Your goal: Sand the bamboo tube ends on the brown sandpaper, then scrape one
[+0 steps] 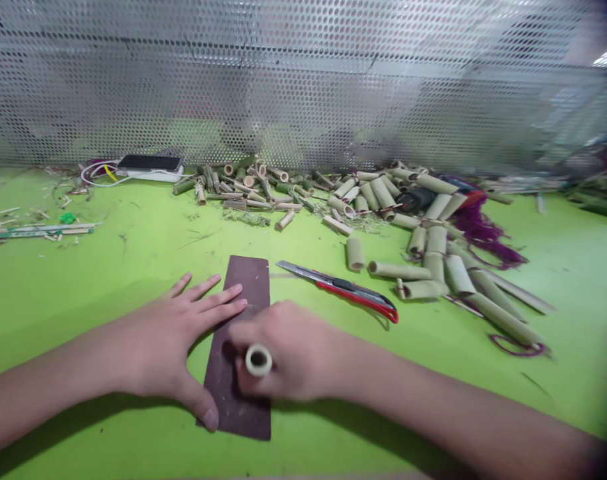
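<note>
A short bamboo tube (258, 360) is held upright in the curled fingers of the right hand (290, 350), above a dark sandpaper strip (250, 287). The left hand (178, 333) is laid flat and open — fingers spread — against the strip's left edge. A red utility knife (338, 290) is placed just right of the strip, with cut bamboo tubes (433, 267) piled farther right on a green mat (108, 320).
</note>
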Demonstrator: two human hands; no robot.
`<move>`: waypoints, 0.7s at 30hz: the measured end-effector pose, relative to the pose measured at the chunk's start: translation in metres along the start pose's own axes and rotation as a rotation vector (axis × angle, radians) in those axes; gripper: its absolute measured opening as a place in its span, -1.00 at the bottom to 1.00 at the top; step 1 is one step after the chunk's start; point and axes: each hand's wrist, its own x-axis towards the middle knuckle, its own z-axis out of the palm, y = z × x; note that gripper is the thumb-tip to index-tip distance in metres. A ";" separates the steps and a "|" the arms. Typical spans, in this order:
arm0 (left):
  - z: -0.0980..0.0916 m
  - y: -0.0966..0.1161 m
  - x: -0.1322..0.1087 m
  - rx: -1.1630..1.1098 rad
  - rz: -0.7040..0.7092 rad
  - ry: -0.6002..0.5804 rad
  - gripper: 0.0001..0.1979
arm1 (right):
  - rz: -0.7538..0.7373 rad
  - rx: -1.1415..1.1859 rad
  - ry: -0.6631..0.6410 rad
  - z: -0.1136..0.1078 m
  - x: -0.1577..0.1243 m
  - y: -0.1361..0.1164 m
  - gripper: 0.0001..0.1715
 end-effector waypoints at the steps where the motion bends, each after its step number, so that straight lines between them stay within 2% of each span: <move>1: 0.001 0.000 0.000 -0.003 0.006 0.005 0.30 | 0.068 -0.033 0.035 0.000 0.000 0.000 -0.84; 3: 0.002 -0.001 0.000 -0.003 0.004 0.004 0.31 | 0.083 -0.049 0.072 0.002 0.001 -0.001 -0.83; 6: 0.002 -0.001 0.000 -0.002 -0.014 -0.007 0.32 | -0.096 0.043 0.013 0.003 0.001 -0.001 -0.78; 7: 0.002 0.000 0.000 -0.005 -0.017 -0.009 0.32 | -0.083 0.044 0.006 0.003 0.001 -0.001 -0.78; 10: 0.001 0.000 -0.001 -0.013 -0.016 -0.010 0.31 | 0.088 -0.008 0.069 0.003 0.001 0.000 -0.85; 11: 0.000 0.001 0.000 -0.012 -0.017 -0.010 0.30 | 0.092 -0.009 0.084 0.004 0.000 0.000 -0.85; 14: 0.000 0.002 0.000 -0.006 -0.026 -0.005 0.30 | -0.128 0.050 0.024 0.010 -0.001 -0.001 -0.78; 15: 0.000 0.002 0.000 -0.006 -0.029 -0.006 0.31 | -0.152 0.057 0.016 0.011 -0.002 -0.001 -0.79; 19: 0.001 0.001 -0.001 -0.012 -0.024 -0.011 0.31 | 0.048 0.005 0.114 0.011 -0.001 0.001 -0.86; 21: 0.001 0.000 -0.001 -0.011 -0.029 -0.004 0.30 | -0.062 0.016 0.072 0.009 0.000 0.001 -0.80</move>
